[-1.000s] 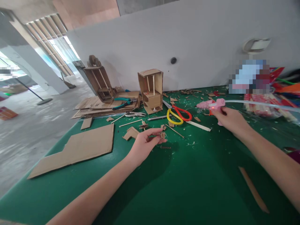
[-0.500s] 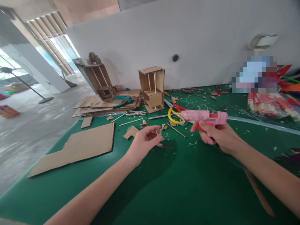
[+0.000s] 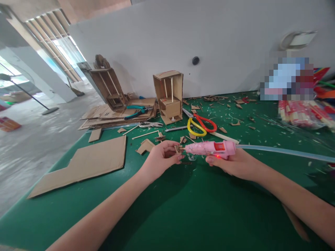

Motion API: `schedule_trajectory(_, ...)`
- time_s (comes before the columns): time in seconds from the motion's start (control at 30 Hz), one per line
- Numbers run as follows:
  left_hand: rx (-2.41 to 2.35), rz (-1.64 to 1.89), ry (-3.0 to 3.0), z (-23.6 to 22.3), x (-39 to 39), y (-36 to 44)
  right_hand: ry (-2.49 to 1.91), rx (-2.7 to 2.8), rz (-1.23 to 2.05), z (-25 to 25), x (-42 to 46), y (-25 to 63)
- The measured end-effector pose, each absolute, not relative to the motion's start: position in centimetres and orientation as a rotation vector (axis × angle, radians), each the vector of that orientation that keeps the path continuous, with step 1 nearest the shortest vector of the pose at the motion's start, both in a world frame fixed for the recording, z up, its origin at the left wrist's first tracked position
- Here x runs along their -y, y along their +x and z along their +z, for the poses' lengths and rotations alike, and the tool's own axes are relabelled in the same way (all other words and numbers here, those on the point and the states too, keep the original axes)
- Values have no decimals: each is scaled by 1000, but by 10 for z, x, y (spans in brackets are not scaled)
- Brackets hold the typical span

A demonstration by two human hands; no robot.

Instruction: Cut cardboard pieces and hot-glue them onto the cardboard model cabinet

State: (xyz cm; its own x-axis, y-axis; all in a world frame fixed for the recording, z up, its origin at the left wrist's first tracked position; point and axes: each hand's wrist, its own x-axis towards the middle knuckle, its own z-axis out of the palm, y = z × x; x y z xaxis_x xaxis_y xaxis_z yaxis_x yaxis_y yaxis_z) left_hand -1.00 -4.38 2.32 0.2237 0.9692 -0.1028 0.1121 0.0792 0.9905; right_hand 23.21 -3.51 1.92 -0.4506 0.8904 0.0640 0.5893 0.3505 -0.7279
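Craft workshop, roughly finished, identified by the bare grey floor (image 3: 62, 122), the plain wall (image 3: 131, 48), and a green counter (image 3: 172, 216) bearing scissors (image 3: 194, 118), pliers (image 3: 142, 111) and cardboard scraps (image 3: 145, 146); a pink glue gun (image 3: 201, 148) is held above it.

Cardboard bit (image 3: 178, 150) partly hidden by left fingers (image 3: 172, 160); glue stick (image 3: 282, 152) cropped (right edge).

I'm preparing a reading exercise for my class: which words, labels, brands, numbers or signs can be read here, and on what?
None can be read.
Stacked cardboard: dark marks, too small to read.
Pink glue gun: any marking on its side is too blurred.
Upright cardboard box: red marks on top, no legible letters.
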Motion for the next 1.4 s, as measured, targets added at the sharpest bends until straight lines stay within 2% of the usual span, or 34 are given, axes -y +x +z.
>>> schedule_trajectory(0.57, -1180, 878, 1324, 25, 44, -10, -1384, 2251, 670, 16, 32, 236)
schedule_trajectory(1.0, -1198, 864, 1305, 28, 45, -8, -1441, 2274, 796, 50, 43, 225)
schedule_trajectory(1.4, -1202, 895, 1320, 27, 44, -8, -1498, 2278, 872, 46, 43, 229)
